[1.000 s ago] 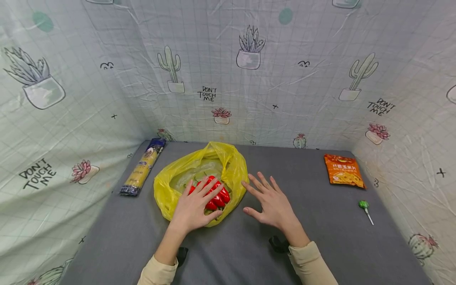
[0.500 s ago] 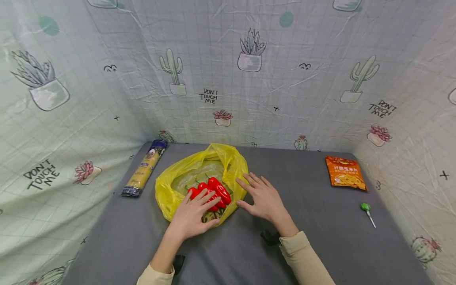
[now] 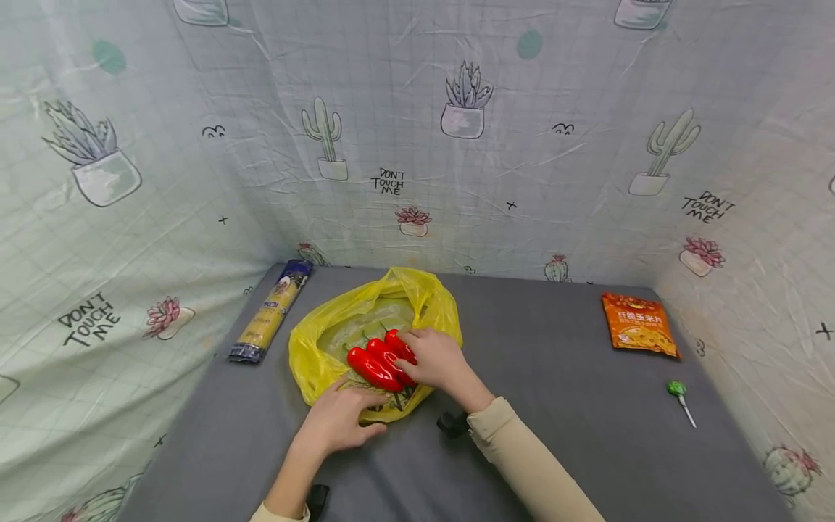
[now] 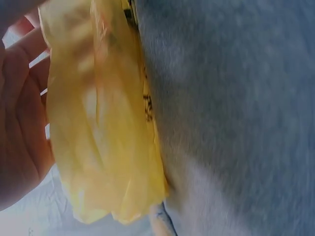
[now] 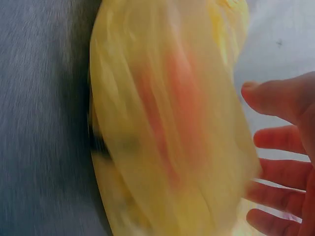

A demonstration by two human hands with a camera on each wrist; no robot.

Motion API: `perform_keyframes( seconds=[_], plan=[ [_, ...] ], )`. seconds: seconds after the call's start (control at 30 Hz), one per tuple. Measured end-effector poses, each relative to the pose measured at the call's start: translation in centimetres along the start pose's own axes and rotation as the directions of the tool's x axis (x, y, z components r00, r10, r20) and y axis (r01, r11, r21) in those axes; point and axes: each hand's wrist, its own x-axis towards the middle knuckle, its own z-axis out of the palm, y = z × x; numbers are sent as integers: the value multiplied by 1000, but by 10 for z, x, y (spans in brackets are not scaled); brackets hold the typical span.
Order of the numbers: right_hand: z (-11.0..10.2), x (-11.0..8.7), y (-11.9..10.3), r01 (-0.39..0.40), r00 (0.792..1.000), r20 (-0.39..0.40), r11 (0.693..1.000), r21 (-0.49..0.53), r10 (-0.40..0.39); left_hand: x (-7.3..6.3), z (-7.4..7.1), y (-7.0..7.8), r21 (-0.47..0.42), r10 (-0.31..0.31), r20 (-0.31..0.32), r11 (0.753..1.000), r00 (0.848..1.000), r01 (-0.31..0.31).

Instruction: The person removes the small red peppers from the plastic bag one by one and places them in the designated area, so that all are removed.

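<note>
Three glossy red peppers point(image 3: 373, 370) with green stems lie side by side in a yellow plastic bag point(image 3: 306, 362), whose mouth is spread wide. My right hand point(image 3: 440, 359) reaches over the bag's right rim, fingers lightly bent above the rightmost pepper and partly hiding it; contact with it cannot be told. In the right wrist view its fingers point(image 5: 283, 172) are spread apart with nothing visible between them. My left hand point(image 3: 339, 420) is at the bag's front left rim, fingers loose. The left wrist view shows that hand beside the yellow film point(image 4: 103, 128), not visibly pinching it.
A long yellow and blue packet point(image 3: 270, 312) lies left of the bag on the grey cloth point(image 3: 541, 406). Far right are an orange snack packet point(image 3: 639, 324) and a green lollipop point(image 3: 678, 395) with a white stick. A cactus-print sheet point(image 3: 417, 123) rises behind and on both sides.
My right hand has moved left from beside the bag to over the peppers. The left hand has drawn back from above them to the front rim, uncovering the peppers. The view has shifted slightly.
</note>
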Motion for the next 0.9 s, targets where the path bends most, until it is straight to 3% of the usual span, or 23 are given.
perform_keyframes(
  seconds=[0.17,0.4,0.6,0.73,0.9],
  plan=[
    [10,13,-14,-1,999,36,999,37,-1,-5,-3,-6,16,14,-6,1000,1000,-14],
    [27,26,-26,-9,997,76,1000,-8,10,-5,-8,-9,37,34,-27,999,999,-33],
    [35,28,-33,-46,998,44,999,-16,47,-5,-10,-11,70,74,-36,995,997,-72],
    [38,28,-39,-16,1000,14,1000,-6,16,-5,-9,-12,82,110,-52,991,993,-105],
    [39,30,-51,1,1000,30,1000,-21,0,-5,-11,-12,83,110,-55,991,992,-106]
  ],
)
